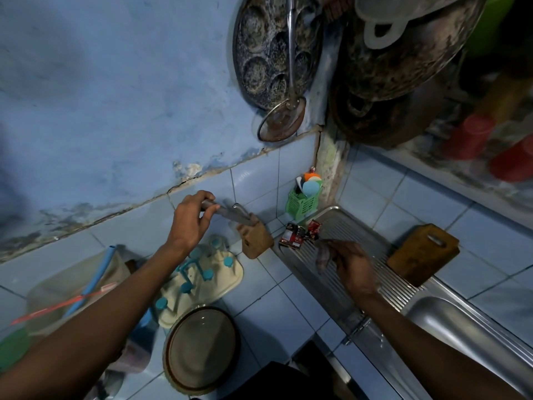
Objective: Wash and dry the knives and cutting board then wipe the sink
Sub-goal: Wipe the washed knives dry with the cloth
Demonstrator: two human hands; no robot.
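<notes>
My left hand (191, 216) grips the metal handle of a knife (227, 212) whose blade end sits in the wooden knife block (255, 236) on the blue tiled counter. Another knife handle sticks out of the block beside it. My right hand (350, 262) hovers over the ribbed steel drainboard (357, 232) and pinches a small dark cloth (322, 255). A brown wooden cutting board (422, 254) lies at the drainboard's right edge. The steel sink basin (450, 321) shows at the lower right.
A green utensil caddy (302, 202) stands in the corner, red sachets (297, 235) at the drainboard's top. A cream glass rack with blue pegs (202, 277), a round lidded pan (202, 349) and a plastic container (72, 287) fill the left counter. Blackened pans hang on the wall overhead.
</notes>
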